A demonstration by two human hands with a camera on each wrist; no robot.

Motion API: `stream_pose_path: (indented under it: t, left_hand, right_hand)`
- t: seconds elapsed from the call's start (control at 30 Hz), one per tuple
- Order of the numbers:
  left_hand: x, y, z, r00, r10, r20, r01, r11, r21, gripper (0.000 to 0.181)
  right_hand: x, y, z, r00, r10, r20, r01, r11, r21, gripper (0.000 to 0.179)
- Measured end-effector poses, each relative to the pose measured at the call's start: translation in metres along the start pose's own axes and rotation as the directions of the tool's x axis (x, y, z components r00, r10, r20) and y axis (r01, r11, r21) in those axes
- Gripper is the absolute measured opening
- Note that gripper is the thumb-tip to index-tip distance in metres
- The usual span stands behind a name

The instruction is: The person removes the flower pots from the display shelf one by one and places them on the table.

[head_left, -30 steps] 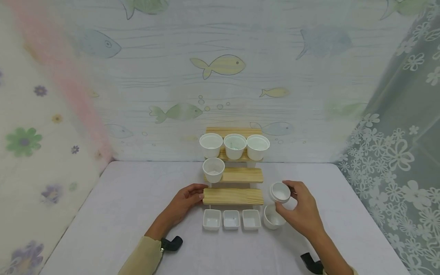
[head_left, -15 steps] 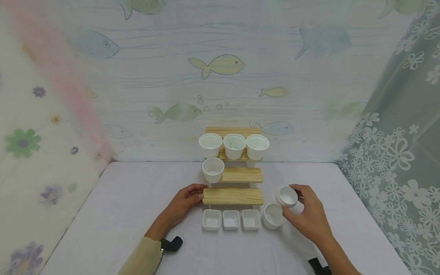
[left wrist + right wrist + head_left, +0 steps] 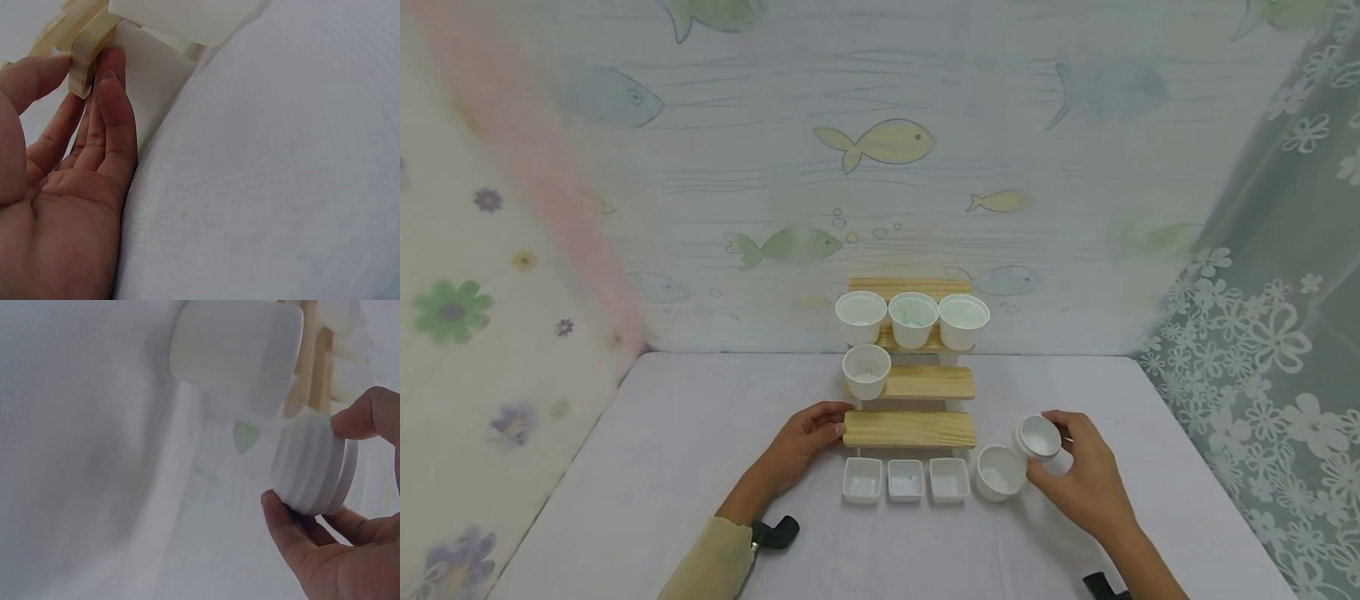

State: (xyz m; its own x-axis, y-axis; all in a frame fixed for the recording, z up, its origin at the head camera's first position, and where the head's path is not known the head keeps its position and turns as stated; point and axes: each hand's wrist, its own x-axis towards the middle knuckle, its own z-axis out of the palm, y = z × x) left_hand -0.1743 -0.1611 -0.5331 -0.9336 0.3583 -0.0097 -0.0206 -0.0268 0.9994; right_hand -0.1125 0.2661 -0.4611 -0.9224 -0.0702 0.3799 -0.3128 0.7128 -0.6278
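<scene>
L hand (image 3: 801, 439) is pinching plank (image 3: 910, 430) at its L end; R hand (image 3: 1084, 477) is holding small cup (image 3: 1040, 437), thumb & fingers spread round it, nr big cup (image 3: 1000, 477) tbh.

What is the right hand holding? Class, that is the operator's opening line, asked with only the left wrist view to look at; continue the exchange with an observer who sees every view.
Observer: The right hand holds a small ridged cup.
Operator: I see the left hand gripping the end of a board. Which one is it?
Observer: The lowest of the boards, the one nearest the person.
Operator: And what stands on the next board up?
Observer: One white cup, at its left end.
</scene>
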Motion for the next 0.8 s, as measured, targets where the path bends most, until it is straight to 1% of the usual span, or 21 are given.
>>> stream_pose_path:
  t: [0.27, 0.5, 0.8]
  left_hand:
    - [0.000, 0.001, 0.001, 1.000, 0.001, -0.004, -0.001, 1.000, -0.003, 0.046]
    - [0.001, -0.002, -0.002, 1.000, 0.008, 0.000, -0.008, 1.000, 0.006, 0.046]
    - [0.000, -0.001, -0.002, 1.000, 0.006, 0.007, -0.006, 1.000, 0.015, 0.046]
  right_hand:
    - [-0.003, 0.009, -0.004, 1.000, 0.009, -0.005, -0.009, 1.000, -0.015, 0.066]
    - [-0.008, 0.015, -0.005, 1.000, -0.007, -0.009, 0.006, 0.999, -0.049, 0.070]
    - [-0.012, 0.023, -0.004, 0.999, 0.006, 0.034, -0.004, 0.998, -0.065, 0.064]
